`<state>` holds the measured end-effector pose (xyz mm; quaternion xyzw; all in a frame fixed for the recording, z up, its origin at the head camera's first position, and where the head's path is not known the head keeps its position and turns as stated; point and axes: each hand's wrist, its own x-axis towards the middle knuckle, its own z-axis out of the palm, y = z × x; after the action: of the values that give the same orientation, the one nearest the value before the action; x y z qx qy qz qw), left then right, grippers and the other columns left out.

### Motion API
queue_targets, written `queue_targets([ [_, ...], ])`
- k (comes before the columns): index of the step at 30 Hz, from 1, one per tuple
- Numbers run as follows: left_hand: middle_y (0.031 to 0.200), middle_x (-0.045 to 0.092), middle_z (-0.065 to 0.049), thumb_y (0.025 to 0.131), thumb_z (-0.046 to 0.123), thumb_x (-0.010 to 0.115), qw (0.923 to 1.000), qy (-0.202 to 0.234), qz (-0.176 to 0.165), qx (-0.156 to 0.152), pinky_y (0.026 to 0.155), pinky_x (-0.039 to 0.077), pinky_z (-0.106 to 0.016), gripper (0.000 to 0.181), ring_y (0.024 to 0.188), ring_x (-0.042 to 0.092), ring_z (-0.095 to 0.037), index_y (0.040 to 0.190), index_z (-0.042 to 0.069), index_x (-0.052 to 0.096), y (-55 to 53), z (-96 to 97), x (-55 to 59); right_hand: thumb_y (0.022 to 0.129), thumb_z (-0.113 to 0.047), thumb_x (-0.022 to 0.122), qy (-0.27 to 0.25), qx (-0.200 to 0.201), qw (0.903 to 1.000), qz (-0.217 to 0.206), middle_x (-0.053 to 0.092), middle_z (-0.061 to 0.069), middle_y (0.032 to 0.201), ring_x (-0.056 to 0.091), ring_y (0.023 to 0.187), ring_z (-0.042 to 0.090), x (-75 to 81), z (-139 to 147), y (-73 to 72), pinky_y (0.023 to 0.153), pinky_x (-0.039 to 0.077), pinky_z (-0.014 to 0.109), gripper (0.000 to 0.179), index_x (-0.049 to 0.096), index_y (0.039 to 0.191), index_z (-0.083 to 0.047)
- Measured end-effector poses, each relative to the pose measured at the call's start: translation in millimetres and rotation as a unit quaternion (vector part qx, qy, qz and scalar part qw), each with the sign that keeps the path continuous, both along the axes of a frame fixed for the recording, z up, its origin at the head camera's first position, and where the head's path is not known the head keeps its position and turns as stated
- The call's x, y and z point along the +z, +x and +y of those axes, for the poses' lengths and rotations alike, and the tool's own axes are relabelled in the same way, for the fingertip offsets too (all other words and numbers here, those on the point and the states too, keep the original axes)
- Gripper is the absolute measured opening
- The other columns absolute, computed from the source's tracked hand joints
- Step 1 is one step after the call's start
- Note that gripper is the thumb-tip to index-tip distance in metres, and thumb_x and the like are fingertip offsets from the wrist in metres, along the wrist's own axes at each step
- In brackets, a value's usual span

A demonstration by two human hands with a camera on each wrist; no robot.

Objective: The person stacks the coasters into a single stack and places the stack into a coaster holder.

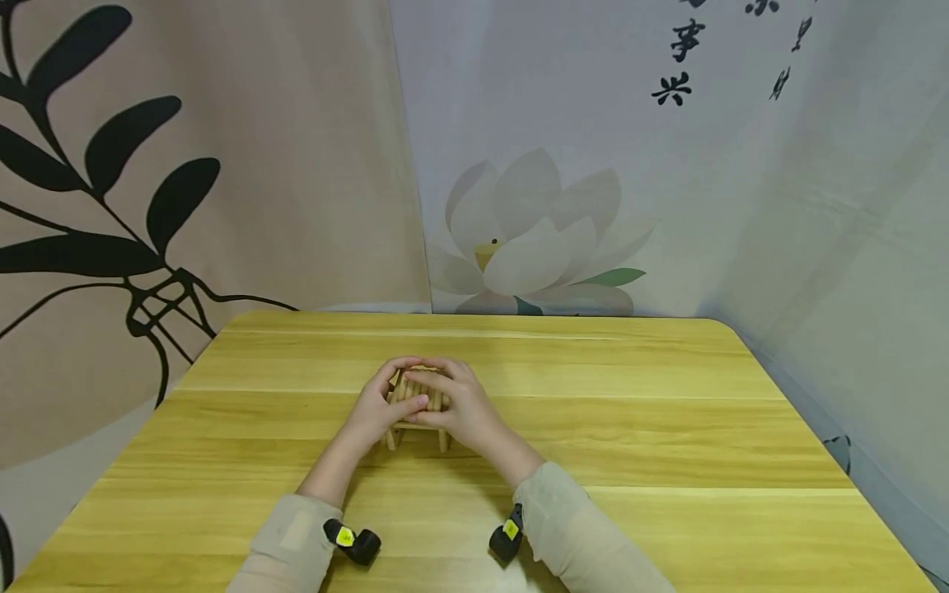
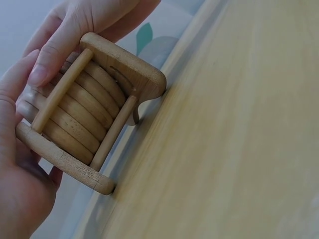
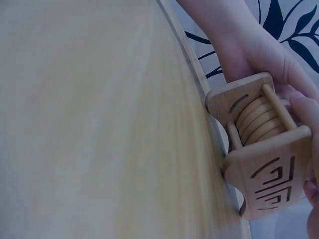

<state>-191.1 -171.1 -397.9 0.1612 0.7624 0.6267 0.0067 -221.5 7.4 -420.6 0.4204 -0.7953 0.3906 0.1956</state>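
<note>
A small wooden coaster holder (image 2: 55, 157) with carved side panels stands on the table. Several round wooden coasters (image 2: 82, 109) sit side by side between its bars. My left hand (image 1: 374, 412) curls round the holder's left side, its thumb across the front. From the right, my right hand (image 1: 463, 408) wraps the other side, fingers over the top and thumb at the front. Geometric cut-outs mark the side panel (image 3: 271, 184) in the right wrist view. The fingertips behind the holder are partly hidden.
The light wooden table (image 1: 630, 428) stretches out on all sides of the hands. Behind it hangs a curtain (image 1: 334, 165) printed with dark leaves, a lotus and characters. A small black camera (image 1: 354, 543) is strapped at each wrist.
</note>
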Motion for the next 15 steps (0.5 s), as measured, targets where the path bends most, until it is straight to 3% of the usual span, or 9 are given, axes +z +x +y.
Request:
queue_targets([
  [8,0.132,0.045,-0.019,0.086,0.005,0.069,0.9998,-0.009,0.016,0.002,0.072,0.049,-0.036,0.057,0.099,0.046,-0.029,0.137,0.003,0.044,-0.6,-0.4,2.3,0.074,-0.022,0.084,0.002,-0.002,0.9999,-0.010,0.052,0.011,0.132,0.044,0.122,0.027,1.7,1.3,1.3,0.098,0.041,0.042,0.056,0.065,0.126,-0.013],
  [15,0.137,0.044,-0.020,0.085,0.004,0.070,0.9986,-0.018,0.050,0.005,0.095,0.027,-0.046,0.057,0.125,0.034,-0.035,0.136,-0.001,0.045,-0.1,0.3,6.3,0.074,-0.024,0.083,0.006,-0.011,0.9993,-0.035,0.050,0.012,0.134,0.041,0.125,0.028,3.8,5.1,4.0,0.097,0.042,0.046,0.059,0.063,0.129,-0.013],
])
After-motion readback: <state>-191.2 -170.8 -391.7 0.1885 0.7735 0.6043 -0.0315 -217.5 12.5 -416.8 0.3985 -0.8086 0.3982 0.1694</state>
